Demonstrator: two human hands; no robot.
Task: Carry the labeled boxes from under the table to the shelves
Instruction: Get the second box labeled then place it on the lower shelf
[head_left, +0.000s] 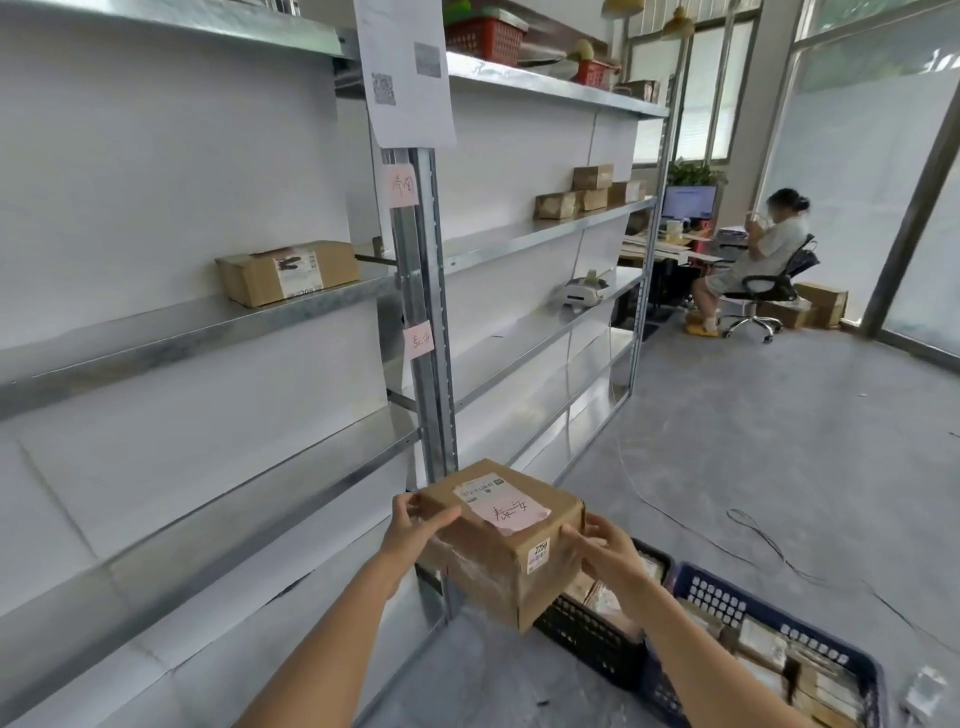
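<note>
Fingers (439, 519) of our left hand (415, 530) are wrapping over the top left edge of the cardboard box (498, 540), and our right hand (608, 556) is pressing flat against the box's right side, so both hands are clamping the box between them. We are holding the box in the air in front of the shelving upright (426, 312), with one corner pointing down toward us. We are reading a pink handwritten note (511, 514) on the box top, partly overlapping a white printed label (478, 488), and a small white sticker (539, 556) numbered 2259 on the right face.

Below and to the right of the box, two plastic crates are standing side by side on the grey floor: a black crate (592, 639) and a blue crate (779, 654), both holding parcels.

To the left, we are facing galvanised metal shelves (208, 322). One labeled box (288, 273) is sitting on the left mid-level shelf. Two pink notes (402, 184) are sticking to the upright, and a white printed sheet (405, 73) is hanging above them.

Further back on the right bay, several small boxes (587, 192) are resting on a shelf, and a white device (584, 293) is sitting on the shelf below. Red baskets (485, 36) are occupying the top shelf.

At the far end, a person (758, 249) is sitting on an office chair (763, 291) at a desk with a monitor (688, 202).
</note>
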